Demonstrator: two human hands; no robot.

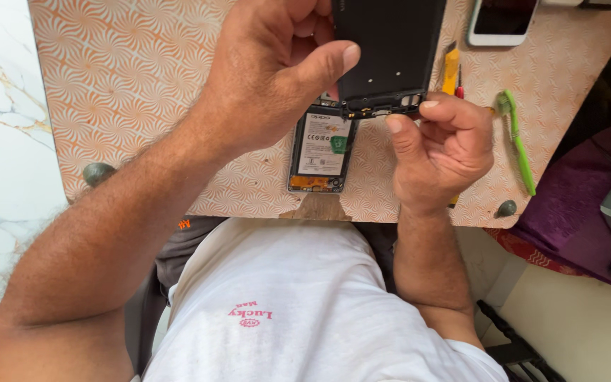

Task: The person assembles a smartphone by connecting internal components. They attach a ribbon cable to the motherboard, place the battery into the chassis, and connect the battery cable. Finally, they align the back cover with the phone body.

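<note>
White cotton shirt (305, 297) below; both hands, left (270, 71) and right (440, 148), pinch a flat black phone panel (387, 49) above the opened phone (319, 152).

Small board (129, 78) with orange-white swirl pattern, two round knobs at its near corners, chipped at the near edge mid-frame. On it: opened phone (319, 152) at centre, battery and circuit face up; white phone (501, 21) at top right; green toothbrush (518, 141) on the right; yellow tool (450, 71) and red-tipped tool (460, 90) between toothbrush and opened phone.
</note>
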